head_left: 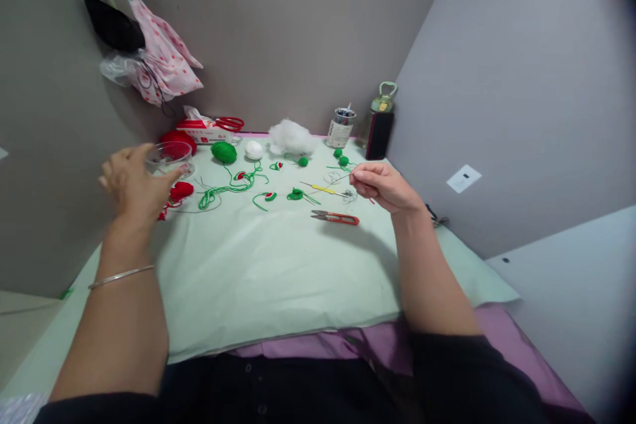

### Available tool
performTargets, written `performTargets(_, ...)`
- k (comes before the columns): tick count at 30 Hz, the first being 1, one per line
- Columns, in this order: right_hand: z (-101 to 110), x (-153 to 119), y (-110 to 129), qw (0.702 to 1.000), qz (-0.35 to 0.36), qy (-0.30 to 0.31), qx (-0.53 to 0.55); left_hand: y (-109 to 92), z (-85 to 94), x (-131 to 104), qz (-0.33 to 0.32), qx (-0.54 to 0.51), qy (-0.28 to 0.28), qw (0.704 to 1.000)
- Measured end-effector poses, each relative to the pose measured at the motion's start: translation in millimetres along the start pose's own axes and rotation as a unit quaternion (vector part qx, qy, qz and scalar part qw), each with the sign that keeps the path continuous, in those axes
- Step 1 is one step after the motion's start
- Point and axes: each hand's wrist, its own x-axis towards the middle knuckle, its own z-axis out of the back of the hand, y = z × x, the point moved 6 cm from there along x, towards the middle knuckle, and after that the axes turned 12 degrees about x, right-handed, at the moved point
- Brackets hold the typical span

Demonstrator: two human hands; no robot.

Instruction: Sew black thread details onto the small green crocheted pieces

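At the left, my left hand (136, 182) grips a small clear plastic cup (171, 152) by its side, above the table. My right hand (385, 185) is closed in a pinch on a thin line (342, 179), a thread or a needle; which one I cannot tell. Below and left of it lie a yellow-handled crochet hook (322, 190) and a tangle of dark thread (350, 197). Nearer to me are orange thread snips (335, 217). Beside my left hand is a red yarn piece (181, 191). Small green crocheted pieces (295, 194) lie mid-table.
Along the back wall stand a tissue box (206, 132) with red scissors (229, 124), a green yarn ball (224, 152), a white ball (254, 150), fluffy stuffing (291, 138), a pen cup (340, 128) and a bottle (382, 106) with a dark phone (380, 136). Bags (163, 53) hang upper left.
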Motion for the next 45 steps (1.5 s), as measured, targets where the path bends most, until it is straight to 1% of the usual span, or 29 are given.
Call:
performTargets(1, -7.8, 2.1, -4.7, 1.0, -0.008, 0.01, -0.004, -12.0, 6.3, -5.8, 0.007, 0.095, -0.121, 0.988)
performTargets(2, -17.2, 3.7, -9.5, 1.0, -0.017, 0.025, -0.009, -29.0, 0.3, -12.5, -0.011, 0.138, -0.152, 0.979)
performTargets(3, -27.8, 4.7, -14.3, 0.999, -0.028, 0.042, -0.015, -46.7, -11.5, -19.6, -0.035, 0.12, -0.137, 0.983)
performTargets(4, -39.2, 5.0, -18.7, 0.997, -0.04, 0.061, -0.023, -62.1, -24.0, -27.7, -0.037, 0.061, -0.113, 0.991)
performTargets(5, -50.9, 4.5, -22.5, 0.995, -0.053, 0.082, -0.031, -75.3, -39.7, -36.3, -0.019, -0.02, -0.059, 0.998)
performTargets(6, -62.2, 3.4, -25.7, 0.992, -0.066, 0.101, -0.039, -88.4, -59.7, -46.1, 0.002, -0.095, 0.034, 0.995)
performTargets(7, -72.3, 2.0, -28.1, 0.989, -0.078, 0.116, -0.045, -101.8, -79.1, -58.0, 0.02, -0.155, 0.132, 0.979)
performTargets(9, -86.8, -0.5, -30.1, 0.986, -0.086, 0.133, -0.058, -124.8, -107.0, -82.5, 0.034, -0.234, 0.289, 0.928)
performTargets(11, -92.5, -1.6, -30.3, 0.985, -0.082, 0.137, -0.065, -139.9, -123.4, -103.7, 0.012, -0.257, 0.427, 0.867)
performTargets(13, -89.8, -1.0, -31.5, 0.986, -0.081, 0.134, -0.06, -142.3, -127.4, -112.5, -0.015, -0.24, 0.49, 0.838)
performTargets(14, -86.5, -0.3, -32.5, 0.986, -0.085, 0.135, -0.052, -139.4, -126.6, -111.1, -0.019, -0.23, 0.49, 0.841)
performTargets(16, -78.2, 1.8, -33.6, 0.986, -0.087, 0.137, -0.023, -129.4, -121.3, -99.5, 0.004, -0.236, 0.44, 0.867)
performTargets(18, -69.4, 4.5, -32.7, 0.988, -0.082, 0.133, 0.013, -118.1, -114.3, -84.2, 0.052, -0.293, 0.362, 0.883)
performTargets(21, -57.1, 8.0, -28.6, 0.99, -0.065, 0.104, 0.062, -97.5, -103.2, -62.5, 0.118, -0.391, 0.229, 0.884)
performTargets(23, -50.2, 8.9, -25.1, 0.992, -0.049, 0.085, 0.086, -77.6, -93.7, -49.0, 0.147, -0.411, 0.135, 0.89)
performTargets(27, -39.0, 8.1, -21.0, 0.992, -0.032, 0.054, 0.11, -21.4, -62.5, -26.4, 0.184, -0.364, -0.045, 0.912)
performTargets(29, -37.5, 7.5, -20.2, 0.992, -0.032, 0.049, 0.11, 1.6, -49.9, -17.9, 0.184, -0.327, -0.061, 0.925)
performTargets(30, -38.4, 7.3, -19.8, 0.992, -0.033, 0.05, 0.107, 6.9, -42.5, -14.4, 0.158, -0.259, -0.068, 0.95)
performTargets(32, -43.6, 7.2, -20.0, 0.993, -0.037, 0.058, 0.098, 1.9, -30.2, -12.5, 0.077, -0.11, -0.104, 0.986)
performTargets(33, -47.4, 7.3, -21.1, 0.993, -0.043, 0.063, 0.092, -8.3, -27.8, -15.4, 0.032, -0.042, -0.126, 0.991)
performTargets(35, -55.7, 7.6, -25.9, 0.992, -0.063, 0.074, 0.076, -39.3, -37.1, -27.1, -0.044, 0.032, -0.12, 0.991)
performTargets(36, -59.6, 7.8, -29.0, 0.992, -0.073, 0.079, 0.069, -57.0, -44.0, -35.8, -0.066, 0.034, -0.118, 0.99)
performTargets(38, -66.5, 8.1, -35.9, 0.99, -0.088, 0.093, 0.053, -92.0, -69.9, -54.1, -0.087, -0.022, -0.016, 0.996)
performTargets(39, -69.5, 8.2, -39.2, 0.989, -0.094, 0.102, 0.044, -106.6, -85.6, -64.1, -0.076, -0.078, 0.068, 0.992)
performTargets(40, -71.9, 8.1, -42.1, 0.988, -0.098, 0.11, 0.034, -118.7, -100.5, -74.7, -0.052, -0.138, 0.155, 0.977)
performTargets(41, -73.7, 7.9, -44.5, 0.988, -0.101, 0.118, 0.025, -129.0, -113.4, -85.6, -0.031, -0.193, 0.241, 0.951)
performTargets(43, -75.9, 7.6, -47.6, 0.986, -0.105, 0.129, 0.009, -142.1, -128.6, -103.6, -0.008, -0.256, 0.376, 0.89)
performTargets(44, -76.1, 7.6, -48.1, 0.986, -0.105, 0.131, 0.007, -143.4, -131.6, -108.8, -0.003, -0.259, 0.42, 0.87)
performTargets(45, -75.8, 7.7, -48.2, 0.986, -0.105, 0.13, 0.008, -141.5, -132.3, -110.9, 0.0, -0.25, 0.445, 0.86)
